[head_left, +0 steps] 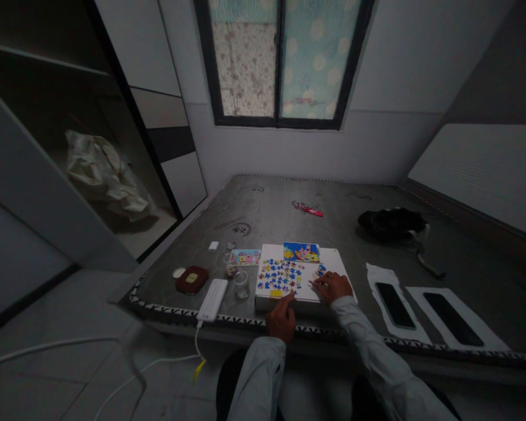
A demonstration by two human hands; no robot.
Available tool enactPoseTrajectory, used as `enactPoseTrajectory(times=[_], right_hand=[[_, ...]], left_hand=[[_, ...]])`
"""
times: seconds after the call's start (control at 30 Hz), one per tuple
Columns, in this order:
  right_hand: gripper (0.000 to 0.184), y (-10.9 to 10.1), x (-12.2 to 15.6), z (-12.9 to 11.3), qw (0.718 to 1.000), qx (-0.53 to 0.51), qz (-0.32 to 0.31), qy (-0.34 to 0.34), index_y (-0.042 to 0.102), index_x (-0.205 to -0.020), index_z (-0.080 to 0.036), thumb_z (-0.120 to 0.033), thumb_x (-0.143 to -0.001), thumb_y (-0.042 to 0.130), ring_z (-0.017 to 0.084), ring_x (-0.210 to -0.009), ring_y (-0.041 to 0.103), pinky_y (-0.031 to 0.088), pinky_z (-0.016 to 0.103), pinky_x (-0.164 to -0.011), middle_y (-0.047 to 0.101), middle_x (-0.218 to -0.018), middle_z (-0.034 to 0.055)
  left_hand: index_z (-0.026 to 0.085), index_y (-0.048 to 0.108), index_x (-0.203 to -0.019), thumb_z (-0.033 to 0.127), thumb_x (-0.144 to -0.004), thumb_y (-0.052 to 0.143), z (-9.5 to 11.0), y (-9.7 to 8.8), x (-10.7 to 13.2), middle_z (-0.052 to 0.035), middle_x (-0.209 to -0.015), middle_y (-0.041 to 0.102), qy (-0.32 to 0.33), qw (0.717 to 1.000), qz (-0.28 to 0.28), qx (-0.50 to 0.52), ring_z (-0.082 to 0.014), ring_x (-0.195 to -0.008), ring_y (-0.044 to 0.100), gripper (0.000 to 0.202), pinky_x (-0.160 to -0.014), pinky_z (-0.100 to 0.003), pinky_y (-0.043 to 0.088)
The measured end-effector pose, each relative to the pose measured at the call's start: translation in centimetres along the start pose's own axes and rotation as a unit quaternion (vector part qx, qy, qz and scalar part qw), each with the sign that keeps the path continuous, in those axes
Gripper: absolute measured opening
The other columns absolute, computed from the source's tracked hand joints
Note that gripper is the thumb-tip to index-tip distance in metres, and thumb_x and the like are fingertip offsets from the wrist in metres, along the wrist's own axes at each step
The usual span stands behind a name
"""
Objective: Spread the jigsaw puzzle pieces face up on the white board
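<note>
Several loose jigsaw puzzle pieces (280, 273), mostly blue with some yellow and red, lie spread on the left half of a white box (307, 292). My left hand (281, 318) rests at the box's front edge, index finger stretched towards the nearest pieces and other fingers curled. Over the right half, my right hand (334, 286) has its thumb and fingertips closed low above the lid; what sits between them is too small to make out. A few joined or clustered pieces (319, 271) lie just beyond those fingers. A colourful cartoon picture card (301, 252) covers the box's back edge.
Left of the box are a clear jar (241, 285), a second small container (230, 266), a white power bank (213, 300) with cable and a brown case (191, 279). Two phones (395, 305) lie on the right. Behind are a black bag (392, 223) and a red packet (309, 209).
</note>
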State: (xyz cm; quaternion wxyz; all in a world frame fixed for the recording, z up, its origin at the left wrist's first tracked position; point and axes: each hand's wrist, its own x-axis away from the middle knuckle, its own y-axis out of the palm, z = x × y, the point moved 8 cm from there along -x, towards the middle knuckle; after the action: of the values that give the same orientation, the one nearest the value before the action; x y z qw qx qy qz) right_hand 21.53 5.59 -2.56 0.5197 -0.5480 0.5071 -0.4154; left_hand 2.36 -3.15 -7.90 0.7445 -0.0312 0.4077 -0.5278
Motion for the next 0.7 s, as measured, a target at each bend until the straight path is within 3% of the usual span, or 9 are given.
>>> enactPoseTrajectory(times=[0.1,0.2,0.37,0.6,0.7], right_hand=[[0.029,0.2,0.2,-1.1,0.998,-0.054,-0.019,0.025,0.08,-0.09,-0.031,-0.053,-0.092,0.061,0.023,-0.11,0.065,0.039,0.037,-0.09,0.076,-0.109,0.0031],[0.022,1.0,0.5,-2.5,0.993,-0.1,-0.062,0.025,0.08,-0.084,-0.031,-0.05,-0.086,0.069,0.021,-0.1,0.069,0.041,0.034,-0.085,0.079,-0.1,0.0011],[0.022,1.2,0.7,-3.2,0.994,-0.085,-0.066,0.028,0.079,-0.081,-0.03,-0.05,-0.083,0.072,0.02,-0.093,0.069,0.04,0.034,-0.083,0.079,-0.092,0.0007],[0.021,-0.3,1.1,0.5,0.999,-0.03,-0.001,0.019,0.077,-0.099,-0.031,-0.043,-0.092,0.063,0.022,-0.102,0.067,0.039,0.036,-0.088,0.077,-0.101,0.0021],[0.026,-0.2,1.2,1.9,1.0,-0.002,-0.002,-0.001,0.076,-0.11,-0.032,-0.044,-0.092,0.061,0.023,-0.106,0.066,0.04,0.037,-0.09,0.076,-0.108,0.0035]], left_hand=[[0.022,0.072,-0.114,0.003,-0.084,0.044,0.2,-0.2,-0.1,-0.0013,-0.118,0.077,0.004,1.0,-0.003,0.005,-0.0137,-0.108,0.072,0.045,-0.098,-0.027,0.059],[0.022,0.071,-0.114,0.003,-0.085,0.044,0.2,-0.3,-0.1,-0.0017,-0.119,0.076,0.002,1.0,-0.006,0.006,-0.0137,-0.108,0.073,0.044,-0.097,-0.026,0.059],[0.022,0.072,-0.111,0.002,-0.084,0.045,0.0,-0.2,0.0,-0.0021,-0.119,0.076,0.007,1.0,-0.008,0.003,-0.0143,-0.109,0.073,0.043,-0.097,-0.026,0.059],[0.022,0.072,-0.114,0.004,-0.085,0.044,-0.4,0.1,0.2,-0.0012,-0.12,0.076,0.002,1.0,-0.009,0.002,-0.0131,-0.109,0.072,0.044,-0.1,-0.025,0.058],[0.023,0.072,-0.111,0.004,-0.085,0.044,-0.4,0.2,0.2,-0.0008,-0.119,0.076,0.0,1.0,-0.003,0.006,-0.0131,-0.109,0.072,0.042,-0.099,-0.026,0.058]])
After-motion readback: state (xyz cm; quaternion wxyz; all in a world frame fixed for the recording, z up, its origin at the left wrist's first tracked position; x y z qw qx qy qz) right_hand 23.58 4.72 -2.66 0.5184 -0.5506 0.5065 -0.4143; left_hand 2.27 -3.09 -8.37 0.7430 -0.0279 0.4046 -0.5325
